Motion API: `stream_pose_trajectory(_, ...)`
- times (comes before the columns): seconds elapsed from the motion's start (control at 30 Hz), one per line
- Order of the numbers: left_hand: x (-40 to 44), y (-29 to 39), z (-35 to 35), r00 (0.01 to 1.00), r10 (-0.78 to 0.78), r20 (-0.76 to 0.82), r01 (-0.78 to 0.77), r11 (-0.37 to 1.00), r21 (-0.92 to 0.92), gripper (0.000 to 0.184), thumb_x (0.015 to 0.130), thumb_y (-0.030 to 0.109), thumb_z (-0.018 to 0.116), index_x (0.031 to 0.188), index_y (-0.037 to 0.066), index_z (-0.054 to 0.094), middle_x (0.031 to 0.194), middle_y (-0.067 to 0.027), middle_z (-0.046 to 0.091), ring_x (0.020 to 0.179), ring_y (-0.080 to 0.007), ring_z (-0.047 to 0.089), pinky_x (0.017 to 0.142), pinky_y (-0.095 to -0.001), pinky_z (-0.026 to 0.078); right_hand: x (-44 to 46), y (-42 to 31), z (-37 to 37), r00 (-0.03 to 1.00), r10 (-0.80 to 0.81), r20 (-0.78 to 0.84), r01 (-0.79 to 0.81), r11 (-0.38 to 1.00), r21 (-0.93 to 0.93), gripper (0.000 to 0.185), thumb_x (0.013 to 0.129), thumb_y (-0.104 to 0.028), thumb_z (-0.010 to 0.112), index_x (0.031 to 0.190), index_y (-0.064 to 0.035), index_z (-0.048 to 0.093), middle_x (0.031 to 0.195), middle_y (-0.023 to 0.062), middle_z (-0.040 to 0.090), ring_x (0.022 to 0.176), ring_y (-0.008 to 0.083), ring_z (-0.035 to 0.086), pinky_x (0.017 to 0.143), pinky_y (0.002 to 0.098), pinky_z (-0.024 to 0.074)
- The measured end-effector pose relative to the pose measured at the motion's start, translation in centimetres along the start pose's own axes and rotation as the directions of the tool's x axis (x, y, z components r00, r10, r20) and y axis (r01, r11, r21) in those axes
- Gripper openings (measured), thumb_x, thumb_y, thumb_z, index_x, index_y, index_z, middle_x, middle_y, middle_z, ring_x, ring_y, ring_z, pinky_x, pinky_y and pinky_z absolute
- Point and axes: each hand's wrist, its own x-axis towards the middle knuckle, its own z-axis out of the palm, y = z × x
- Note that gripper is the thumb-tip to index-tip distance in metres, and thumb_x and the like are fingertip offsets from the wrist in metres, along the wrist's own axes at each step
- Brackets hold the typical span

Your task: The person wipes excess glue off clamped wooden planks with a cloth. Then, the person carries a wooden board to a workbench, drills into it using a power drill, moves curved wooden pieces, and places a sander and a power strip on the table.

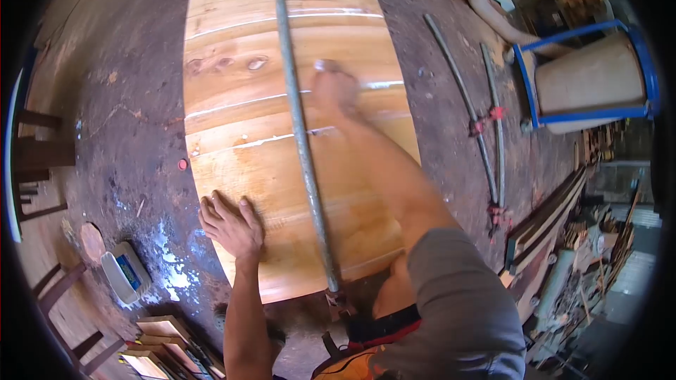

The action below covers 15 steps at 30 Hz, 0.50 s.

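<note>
A wide wooden panel (282, 169) of joined boards lies under me, with white lines along several seams. A metal pipe clamp (296, 112) runs lengthwise over it. My left hand (234, 226) rests on the panel's left edge, fingers spread, holding nothing. Right of the pipe, my right hand (334, 88) is over the panel near a white seam. It is blurred, its fingers closed around something small and whitish at the fingertips that I cannot make out.
Two pipe clamps with red fittings (477, 126) lie on the right. A blue-framed container (591, 81) stands at the upper right. At the lower left are a white tub (121, 274), white spills and wooden pieces (169, 345). More timber (546, 221) lies at the right.
</note>
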Motion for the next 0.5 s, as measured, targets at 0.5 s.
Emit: stream_pose_trajectory(0.5,0.3,0.0,0.6,1.000,0.000,0.026,0.000,1.000,0.012,0.068,0.099,0.048,0.045,0.145,-0.001,0.039,0.148,-0.0321,0.031,0.137,-0.0479,0.027,0.112,-0.0612,0.021,-1.2,11.9,-4.2,0.992,0.118,0.053,-0.109,0.983,-0.149,0.026,0.091,-0.023,0.057,0.108,-0.0043,0.059,0.081,0.0132,0.073,0.068,0.0329,0.073,0.068,0.0440,0.0574)
